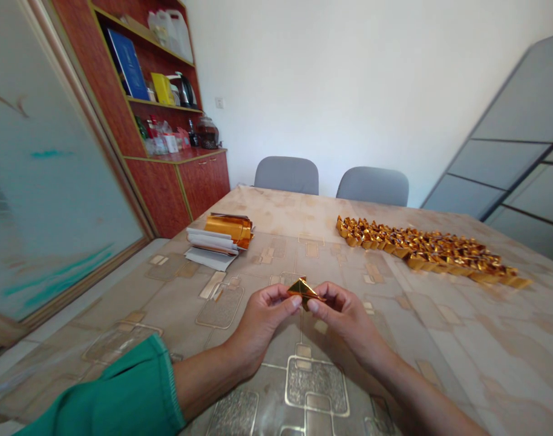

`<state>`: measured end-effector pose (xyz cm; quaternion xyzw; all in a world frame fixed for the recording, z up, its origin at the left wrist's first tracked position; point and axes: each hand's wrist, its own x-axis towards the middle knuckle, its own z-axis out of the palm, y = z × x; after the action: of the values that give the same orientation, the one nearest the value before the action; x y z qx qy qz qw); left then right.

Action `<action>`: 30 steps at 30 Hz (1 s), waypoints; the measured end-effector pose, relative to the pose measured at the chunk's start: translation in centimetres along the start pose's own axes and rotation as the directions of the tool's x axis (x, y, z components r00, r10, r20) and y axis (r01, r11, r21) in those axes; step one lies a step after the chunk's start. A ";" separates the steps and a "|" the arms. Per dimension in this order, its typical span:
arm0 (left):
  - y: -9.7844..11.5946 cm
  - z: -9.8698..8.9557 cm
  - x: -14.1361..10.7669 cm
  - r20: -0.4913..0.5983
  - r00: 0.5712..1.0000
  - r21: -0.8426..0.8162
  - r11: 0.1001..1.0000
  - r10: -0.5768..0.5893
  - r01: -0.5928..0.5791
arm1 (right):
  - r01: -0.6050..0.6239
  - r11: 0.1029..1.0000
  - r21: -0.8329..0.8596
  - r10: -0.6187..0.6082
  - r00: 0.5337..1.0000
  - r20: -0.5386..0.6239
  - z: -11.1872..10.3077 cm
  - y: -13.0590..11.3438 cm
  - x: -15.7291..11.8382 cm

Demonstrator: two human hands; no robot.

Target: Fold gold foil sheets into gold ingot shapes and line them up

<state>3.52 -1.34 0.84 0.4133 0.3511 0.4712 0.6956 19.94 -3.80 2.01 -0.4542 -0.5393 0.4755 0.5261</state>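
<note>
A small piece of folded gold foil paper [303, 289], with a pointed triangular top, is held just above the table between both hands. My left hand [268, 315] pinches its left side, thumb in front and fingers behind. On the other side, my right hand [342, 312] grips the right corner in the same way. The fingertips behind the foil are partly hidden. Beyond my left hand lies a curled stack of gold and white foil sheets [229, 229]. Rows of folded gold foil pieces [422, 245] sit close together at the far right.
A patterned cover lies over the table [313, 387]. Two grey chairs [286, 174] stand at its far edge. A red-brown cabinet [204, 181] with bottles and boxes is at the back left, beside a frosted glass door [54, 169]. Grey panels [507, 127] rise at the right.
</note>
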 end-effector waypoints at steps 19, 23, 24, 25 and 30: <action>0.2 0.1 0.0 0.000 0.987 -0.155 0.975 -0.161 0.159 | -0.132 0.960 0.247 0.106 0.988 0.113 0.6 1.6 -0.2; 0.2 0.1 0.1 0.012 0.983 -0.208 0.961 -0.185 0.184 | -0.144 0.946 0.290 0.105 0.984 0.147 0.4 1.6 -0.1; 0.2 0.1 0.1 0.016 0.983 -0.219 0.958 -0.184 0.183 | -0.145 0.945 0.292 0.103 0.983 0.152 0.4 1.4 -0.1; 0.2 0.0 0.1 0.020 0.983 -0.225 0.957 -0.183 0.182 | -0.146 0.944 0.296 0.103 0.982 0.156 0.4 1.3 -0.1; 0.0 0.0 0.2 0.039 0.982 -0.218 0.958 -0.184 0.188 | -0.168 0.913 0.372 0.117 0.981 0.155 0.8 1.2 -0.6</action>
<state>3.57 -1.15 0.85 0.3029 0.3274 0.4363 0.7815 19.18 -4.24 0.79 -0.3489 -0.4342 0.6372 0.5325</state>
